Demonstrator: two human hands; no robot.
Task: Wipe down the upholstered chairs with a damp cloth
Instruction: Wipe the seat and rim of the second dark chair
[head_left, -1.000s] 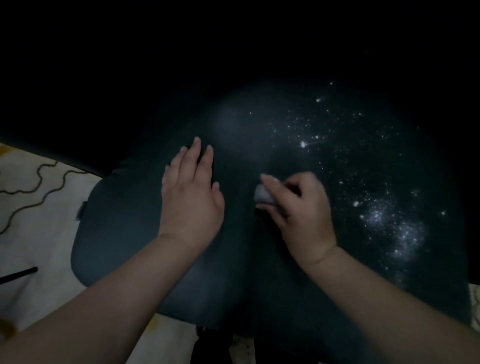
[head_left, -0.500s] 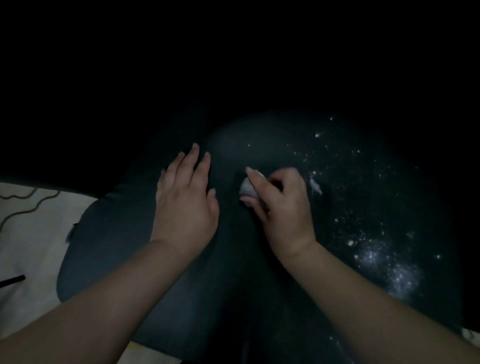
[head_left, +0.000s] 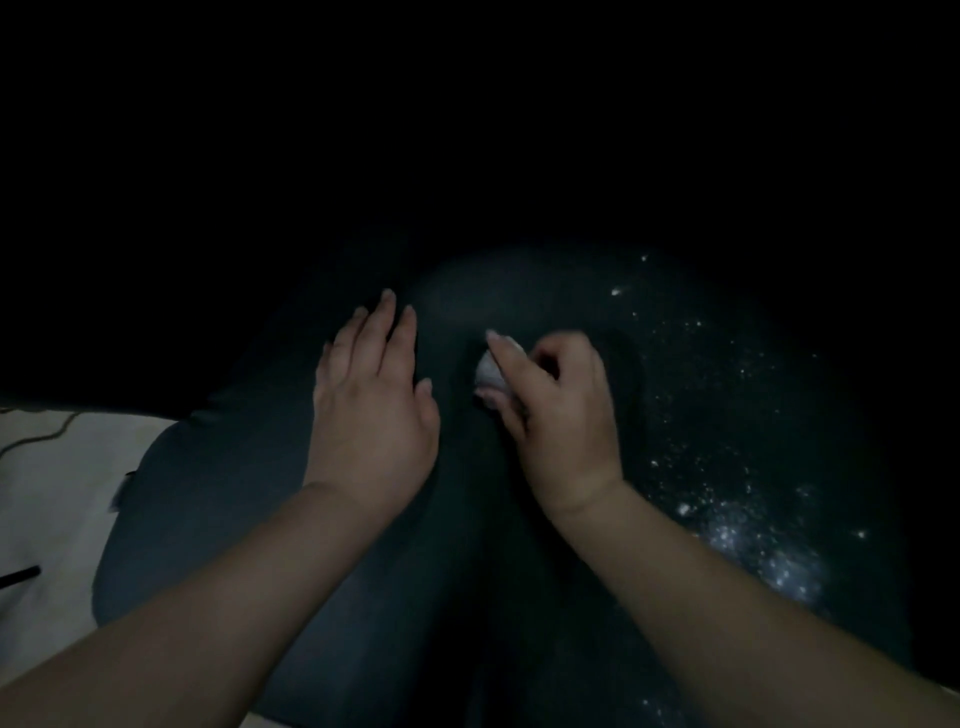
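A dark upholstered chair seat (head_left: 223, 509) fills the middle of the dim head view. White specks and powder (head_left: 753, 551) are scattered over its right side. My left hand (head_left: 371, 410) lies flat on the seat, fingers straight and pointing away from me. Just to its right, my right hand (head_left: 558, 415) grips a small wadded white cloth (head_left: 488, 371) and holds it against the seat. Most of the cloth is hidden under the fingers. The chair's back is lost in darkness.
A pale floor or mat with a dark wavy line (head_left: 47, 467) shows at the left edge. A thin black rod (head_left: 18, 576) lies on it. Everything beyond the seat is black.
My right hand with the cloth has slid left and away from me across the seat, off the speckled patch. The left hand has stayed flat. The camera has tilted, so the seat sits lower.
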